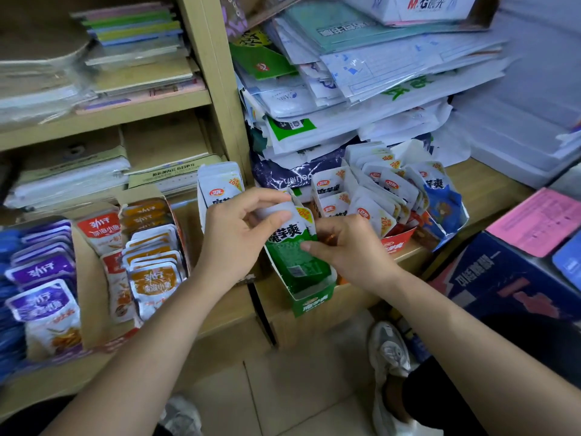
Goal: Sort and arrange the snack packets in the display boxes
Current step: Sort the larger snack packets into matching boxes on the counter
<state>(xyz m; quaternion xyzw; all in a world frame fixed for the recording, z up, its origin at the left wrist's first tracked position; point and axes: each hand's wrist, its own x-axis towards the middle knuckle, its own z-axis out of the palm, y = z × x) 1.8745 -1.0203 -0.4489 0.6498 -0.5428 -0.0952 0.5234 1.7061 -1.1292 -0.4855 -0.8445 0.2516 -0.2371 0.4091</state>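
The person bends over a low tabletop (485, 188) full of snack boxes. Both hands hold one packet (290, 243), white on top and green below. It stands in the green box (311, 302), near the front, and leans back a little. The left hand (239, 231) has its fingers (267, 196) curled over the white top of the packet, with the thumb in front. The right hand (349, 247) pinches the packet's right edge. Its thumb is on the green part and its other fingers are tucked behind.

Just to the right of the green box is a red box (397, 243). It is packed with white packets (371, 202) standing in rows. On the left side are orange packets (154, 247) and purple packets (41, 272), each in their own box. Big messy piles of papers (377, 73) sit behind the boxes. Down on the floor I can see a grey shoe (390, 354).
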